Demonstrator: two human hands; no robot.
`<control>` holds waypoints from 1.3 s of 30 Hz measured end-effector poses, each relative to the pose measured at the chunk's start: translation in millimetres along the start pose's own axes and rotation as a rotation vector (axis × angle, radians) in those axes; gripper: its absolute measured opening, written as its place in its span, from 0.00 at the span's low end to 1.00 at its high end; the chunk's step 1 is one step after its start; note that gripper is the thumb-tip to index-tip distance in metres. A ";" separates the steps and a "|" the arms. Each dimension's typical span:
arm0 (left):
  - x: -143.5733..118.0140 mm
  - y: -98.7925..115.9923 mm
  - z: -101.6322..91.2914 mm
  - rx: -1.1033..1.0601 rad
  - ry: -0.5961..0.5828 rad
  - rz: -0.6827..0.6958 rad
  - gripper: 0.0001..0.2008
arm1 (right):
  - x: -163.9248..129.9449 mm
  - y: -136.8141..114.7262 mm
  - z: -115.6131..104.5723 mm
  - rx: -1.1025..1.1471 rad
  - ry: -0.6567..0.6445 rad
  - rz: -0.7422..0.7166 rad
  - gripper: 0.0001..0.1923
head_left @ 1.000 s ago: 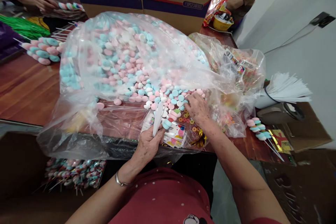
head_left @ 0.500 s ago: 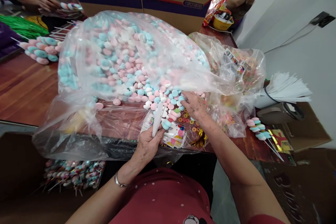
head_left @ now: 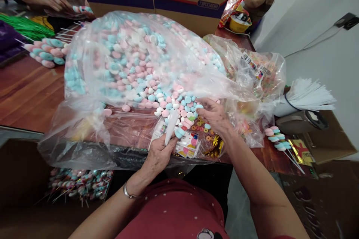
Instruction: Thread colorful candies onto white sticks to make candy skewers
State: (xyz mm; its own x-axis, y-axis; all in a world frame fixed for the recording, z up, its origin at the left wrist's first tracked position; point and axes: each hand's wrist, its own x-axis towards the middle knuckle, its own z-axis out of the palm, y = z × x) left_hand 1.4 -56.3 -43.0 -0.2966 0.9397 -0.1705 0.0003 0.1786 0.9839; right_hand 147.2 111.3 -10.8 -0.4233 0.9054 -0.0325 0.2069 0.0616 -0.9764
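My left hand [head_left: 160, 154] is closed around a bundle of white sticks [head_left: 171, 125] and a marshmallow skewer [head_left: 187, 123] carrying pink and blue pieces with a green one near its far end. At the mouth of a large clear bag, my right hand [head_left: 214, 115] pinches a blue marshmallow [head_left: 199, 106] between thumb and fingers. Loose pink, white and blue marshmallows [head_left: 165, 105] spill from the bag [head_left: 179, 69] beside both hands. Small ring-shaped candies [head_left: 201, 122] and printed cards [head_left: 190, 142] lie just below the skewer.
Finished skewers [head_left: 277, 138] lie at right, near a container of white sticks [head_left: 308, 95] and a grey mug [head_left: 297, 120]. More skewers [head_left: 49, 50] rest at left; a box below holds wrapped ones [head_left: 81, 183]. Two other people sit across, by a big carton [head_left: 179, 11].
My right hand has shifted slightly right and down from the marshmallow pile, a blue marshmallow now showing at its fingertips. My left hand keeps its hold on the sticks and skewer.
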 end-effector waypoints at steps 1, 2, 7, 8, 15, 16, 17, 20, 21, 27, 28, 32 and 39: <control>0.1 -0.5 -0.2 0.006 -0.008 0.004 0.13 | -3.2 0.1 -0.7 0.067 -0.017 0.042 0.19; 0.2 -0.8 -0.4 0.010 -0.016 0.008 0.13 | -6.4 0.0 -1.4 0.109 -0.035 0.074 0.19; 0.8 1.1 0.0 0.020 -0.022 0.001 0.14 | -20.1 -0.3 -1.6 0.222 -0.085 0.081 0.20; 0.9 1.7 0.3 0.018 -0.018 -0.003 0.14 | -21.9 -0.2 -1.1 0.220 -0.079 0.073 0.20; 0.8 0.4 1.0 0.037 -0.011 0.000 0.13 | -28.5 1.1 3.3 0.032 -0.021 -0.005 0.20; 0.9 0.1 0.8 0.041 -0.011 0.002 0.13 | -28.8 1.3 4.1 -0.001 -0.013 -0.026 0.19; 1.1 0.0 0.7 0.047 -0.010 0.002 0.13 | -29.0 1.6 4.9 -0.028 -0.004 -0.047 0.18; 1.6 0.6 0.5 0.068 -0.005 0.005 0.13 | -29.5 2.9 7.0 -0.097 0.018 -0.105 0.18; 1.7 0.8 0.6 0.068 -0.003 0.007 0.13 | -29.7 3.1 7.5 -0.122 0.029 -0.129 0.18; 1.8 -3.1 1.5 0.061 -0.007 0.019 0.13 | -35.9 -3.4 4.9 -0.295 0.047 -0.320 0.17; 1.9 -4.6 1.6 0.060 -0.009 0.019 0.13 | -37.6 -5.1 4.1 -0.336 0.046 -0.357 0.17; 1.6 -10.6 2.0 0.043 0.004 0.009 0.13 | -43.9 -7.1 3.8 -0.466 0.077 -0.455 0.18; -1.6 -10.5 2.2 0.074 0.032 0.040 0.14 | -48.8 -0.9 10.3 -0.510 0.146 -0.537 0.17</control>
State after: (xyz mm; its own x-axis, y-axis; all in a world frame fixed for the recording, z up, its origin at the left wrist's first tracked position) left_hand 4.0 -59.0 -53.2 -0.3253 0.9369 -0.1284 0.0830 0.1635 0.9830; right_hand 158.7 62.7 -10.6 -0.4670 0.7403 0.4836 0.4026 0.6649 -0.6291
